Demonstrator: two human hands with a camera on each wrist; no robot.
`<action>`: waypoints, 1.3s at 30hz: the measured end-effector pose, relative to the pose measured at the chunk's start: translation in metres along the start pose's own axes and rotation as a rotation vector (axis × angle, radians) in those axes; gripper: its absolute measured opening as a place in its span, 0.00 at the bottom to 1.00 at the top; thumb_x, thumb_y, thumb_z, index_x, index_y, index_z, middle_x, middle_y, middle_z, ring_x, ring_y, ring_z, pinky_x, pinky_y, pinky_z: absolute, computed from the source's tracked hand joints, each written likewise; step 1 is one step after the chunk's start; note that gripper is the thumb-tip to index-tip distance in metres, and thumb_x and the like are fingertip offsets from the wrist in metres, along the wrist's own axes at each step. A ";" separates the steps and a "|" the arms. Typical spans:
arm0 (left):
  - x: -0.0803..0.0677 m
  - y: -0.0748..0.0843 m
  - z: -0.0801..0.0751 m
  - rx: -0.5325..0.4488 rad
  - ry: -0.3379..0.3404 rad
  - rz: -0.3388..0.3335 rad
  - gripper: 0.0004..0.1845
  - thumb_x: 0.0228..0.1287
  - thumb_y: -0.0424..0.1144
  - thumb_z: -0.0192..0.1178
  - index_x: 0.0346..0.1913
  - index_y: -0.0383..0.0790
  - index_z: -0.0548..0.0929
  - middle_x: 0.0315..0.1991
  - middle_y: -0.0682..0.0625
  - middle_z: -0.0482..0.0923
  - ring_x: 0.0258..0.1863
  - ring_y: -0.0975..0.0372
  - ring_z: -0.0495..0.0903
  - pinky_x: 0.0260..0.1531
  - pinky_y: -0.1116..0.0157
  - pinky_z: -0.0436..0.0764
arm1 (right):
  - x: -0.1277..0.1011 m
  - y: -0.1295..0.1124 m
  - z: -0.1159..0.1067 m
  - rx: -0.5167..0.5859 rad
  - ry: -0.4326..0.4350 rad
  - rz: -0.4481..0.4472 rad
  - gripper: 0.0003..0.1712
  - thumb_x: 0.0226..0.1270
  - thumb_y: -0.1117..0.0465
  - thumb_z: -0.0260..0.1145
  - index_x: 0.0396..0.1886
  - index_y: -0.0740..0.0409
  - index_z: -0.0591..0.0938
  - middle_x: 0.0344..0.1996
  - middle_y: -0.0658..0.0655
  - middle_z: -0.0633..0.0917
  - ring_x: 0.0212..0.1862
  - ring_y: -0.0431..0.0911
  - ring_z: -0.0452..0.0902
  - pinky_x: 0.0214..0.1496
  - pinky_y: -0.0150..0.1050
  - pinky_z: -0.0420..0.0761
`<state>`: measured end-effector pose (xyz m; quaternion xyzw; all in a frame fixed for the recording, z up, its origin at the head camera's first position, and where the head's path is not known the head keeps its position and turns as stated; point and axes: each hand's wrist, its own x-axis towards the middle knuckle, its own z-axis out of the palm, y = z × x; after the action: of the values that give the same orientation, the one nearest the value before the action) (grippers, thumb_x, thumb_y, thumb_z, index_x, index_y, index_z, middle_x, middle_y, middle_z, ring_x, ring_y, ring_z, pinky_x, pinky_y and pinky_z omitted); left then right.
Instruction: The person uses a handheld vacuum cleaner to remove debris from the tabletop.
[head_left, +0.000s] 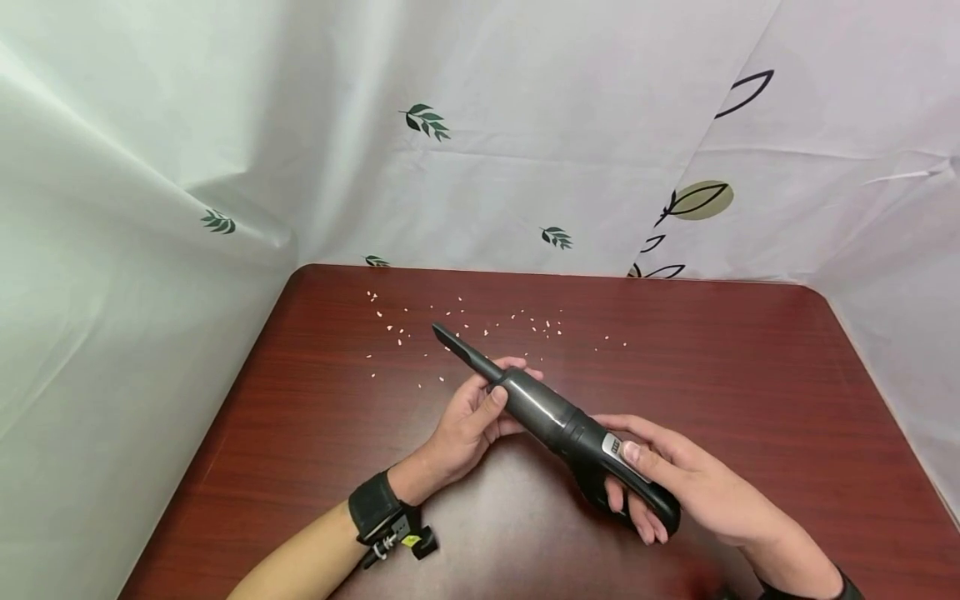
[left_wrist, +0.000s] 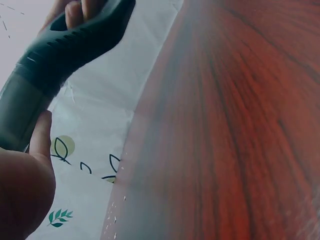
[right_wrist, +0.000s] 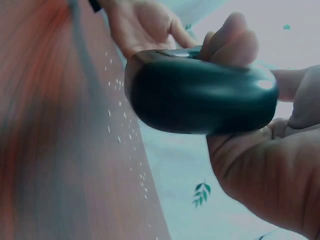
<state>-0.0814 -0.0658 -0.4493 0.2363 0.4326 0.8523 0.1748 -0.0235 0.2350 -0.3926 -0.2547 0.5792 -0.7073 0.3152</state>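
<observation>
A dark handheld vacuum cleaner (head_left: 540, 408) is held at a slant over the table, its narrow crevice nozzle (head_left: 467, 354) pointing to the far left. My right hand (head_left: 693, 483) grips the rear handle, thumb by the silver button panel (head_left: 612, 444) and fingers through the loop. At the front, my left hand (head_left: 465, 425) holds the body where the nozzle joins it, thumb on the near side. The handle's rounded end (right_wrist: 200, 97) fills the middle of the right wrist view. Small white bits (head_left: 486, 332) lie scattered around and beyond the nozzle tip.
The reddish-brown wooden table (head_left: 262, 417) has rounded far corners. White curtains (head_left: 480, 192) with leaf prints hang right behind it and along both sides. A black strap (head_left: 375, 504) with a small device sits on the left wrist.
</observation>
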 end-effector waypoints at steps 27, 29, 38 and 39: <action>-0.005 -0.012 0.007 -0.233 0.056 -0.215 0.33 0.89 0.44 0.45 0.81 0.26 0.48 0.73 0.34 0.67 0.65 0.53 0.80 0.63 0.52 0.83 | -0.007 -0.014 0.014 0.164 0.116 0.070 0.26 0.90 0.67 0.36 0.81 0.69 0.59 0.23 0.68 0.73 0.12 0.63 0.58 0.05 0.49 0.62; -0.006 -0.015 0.009 -0.257 0.047 -0.244 0.35 0.88 0.45 0.46 0.81 0.26 0.46 0.75 0.34 0.66 0.66 0.54 0.79 0.64 0.52 0.82 | -0.008 -0.013 0.014 0.165 0.130 0.115 0.26 0.91 0.64 0.37 0.82 0.66 0.59 0.21 0.69 0.72 0.12 0.65 0.58 0.05 0.48 0.68; -0.009 -0.022 0.019 -0.306 0.013 -0.320 0.34 0.89 0.48 0.42 0.83 0.32 0.47 0.76 0.37 0.66 0.69 0.55 0.76 0.67 0.52 0.79 | -0.013 -0.009 0.016 0.306 0.097 0.092 0.28 0.89 0.67 0.35 0.83 0.60 0.61 0.21 0.68 0.76 0.14 0.64 0.62 0.08 0.52 0.71; -0.009 -0.022 0.020 -0.312 0.013 -0.321 0.32 0.89 0.48 0.42 0.82 0.33 0.49 0.74 0.39 0.69 0.69 0.55 0.77 0.67 0.52 0.79 | -0.013 -0.009 0.016 0.315 0.090 0.081 0.29 0.89 0.68 0.34 0.83 0.60 0.61 0.21 0.68 0.76 0.14 0.64 0.61 0.08 0.54 0.68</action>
<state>-0.0609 -0.0444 -0.4595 0.1291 0.3287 0.8715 0.3401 -0.0039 0.2352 -0.3807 -0.1466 0.4845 -0.7868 0.3530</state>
